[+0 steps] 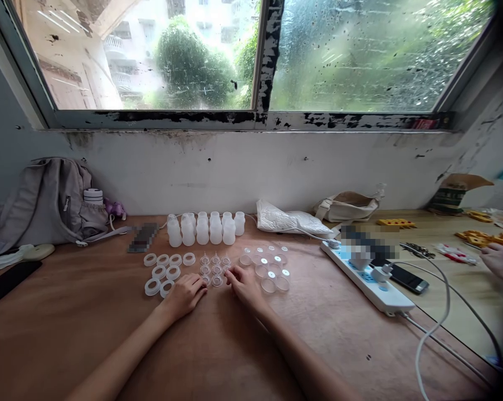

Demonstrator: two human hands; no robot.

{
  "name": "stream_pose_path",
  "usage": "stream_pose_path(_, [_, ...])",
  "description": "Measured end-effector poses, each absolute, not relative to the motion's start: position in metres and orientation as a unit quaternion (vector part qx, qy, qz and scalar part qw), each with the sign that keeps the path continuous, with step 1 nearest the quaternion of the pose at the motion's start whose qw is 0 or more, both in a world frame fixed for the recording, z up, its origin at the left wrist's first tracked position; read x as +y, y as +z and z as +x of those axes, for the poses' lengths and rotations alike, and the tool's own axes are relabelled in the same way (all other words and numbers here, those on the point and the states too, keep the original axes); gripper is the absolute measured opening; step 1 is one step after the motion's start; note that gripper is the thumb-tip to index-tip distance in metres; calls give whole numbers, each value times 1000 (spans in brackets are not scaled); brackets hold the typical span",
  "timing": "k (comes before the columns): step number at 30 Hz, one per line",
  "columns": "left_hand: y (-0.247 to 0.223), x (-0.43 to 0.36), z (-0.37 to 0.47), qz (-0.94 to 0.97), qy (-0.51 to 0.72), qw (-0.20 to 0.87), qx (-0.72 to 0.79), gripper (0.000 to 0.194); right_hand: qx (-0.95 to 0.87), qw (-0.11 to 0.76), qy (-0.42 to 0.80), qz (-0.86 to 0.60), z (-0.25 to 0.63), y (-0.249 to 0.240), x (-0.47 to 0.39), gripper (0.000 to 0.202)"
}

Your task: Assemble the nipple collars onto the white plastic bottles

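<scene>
My left hand (185,293) rests on the brown table with its fingers lightly bent, fingertips at the left side of a block of clear bottle teats (216,269). On the block's right side, my right hand (246,287) lies low with its fingertips beside the teats; I see nothing held in either hand. Several white ring collars (159,272) lie in rows to the left, the nearest partly behind my left hand. Clear round caps (268,285) lie to the right. Behind the teats, small frosted bottles (202,229) stand upright in rows.
A white power strip (368,278) with plugs and cables lies to the right, beside a phone (408,278). A grey backpack (46,200) stands at the far left. A silvery packet (291,219) and a beige bag (349,206) lie by the wall. Another person's hand (499,262) reaches toward yellow parts (480,238).
</scene>
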State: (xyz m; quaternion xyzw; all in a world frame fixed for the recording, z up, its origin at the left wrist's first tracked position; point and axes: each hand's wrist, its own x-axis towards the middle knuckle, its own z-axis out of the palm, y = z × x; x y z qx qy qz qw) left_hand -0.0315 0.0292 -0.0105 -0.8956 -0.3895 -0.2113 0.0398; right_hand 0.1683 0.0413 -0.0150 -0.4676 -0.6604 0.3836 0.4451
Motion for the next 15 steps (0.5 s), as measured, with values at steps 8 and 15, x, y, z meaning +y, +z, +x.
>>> stream_pose_path(8, [2,16,-63,-863,-243,65,-438,19,-678,421,368,-477,167,-12,38,21])
stream_pose_path(15, [-2,11,-101,-818,-203,144,-519,27,-721,400,293,-484,165,-12,35,12])
